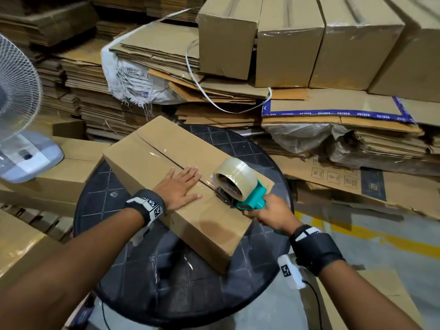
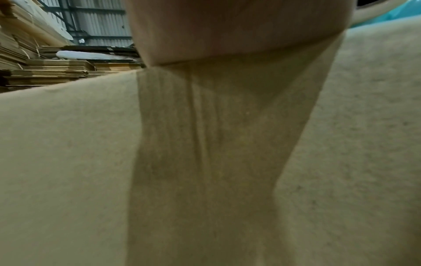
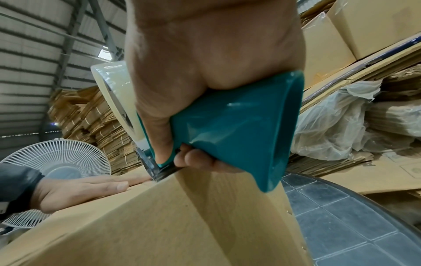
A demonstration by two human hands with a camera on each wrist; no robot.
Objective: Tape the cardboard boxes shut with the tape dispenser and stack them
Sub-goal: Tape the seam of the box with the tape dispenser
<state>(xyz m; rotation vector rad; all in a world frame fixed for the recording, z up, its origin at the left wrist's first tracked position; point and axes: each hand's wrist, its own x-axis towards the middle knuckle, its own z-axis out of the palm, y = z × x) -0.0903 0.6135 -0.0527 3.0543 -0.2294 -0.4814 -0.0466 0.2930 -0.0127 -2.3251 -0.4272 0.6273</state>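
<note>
While your right hand (image 1: 266,211) grips the teal tape dispenser (image 1: 240,186) near the brown cardboard box's (image 1: 152,156) end, tape may wrinkle. Left hand (image 2: 227,27), probably flat beside it, risks the blade. Right wrist: thumb wraps the handle (image 3: 239,126); slipping skews the strip.

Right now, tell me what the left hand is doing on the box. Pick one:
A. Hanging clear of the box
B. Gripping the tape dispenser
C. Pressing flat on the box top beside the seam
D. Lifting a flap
C: the left hand lies flat, fingers straight, on top of the cardboard box, while the right hand grips the tape dispenser.
</note>
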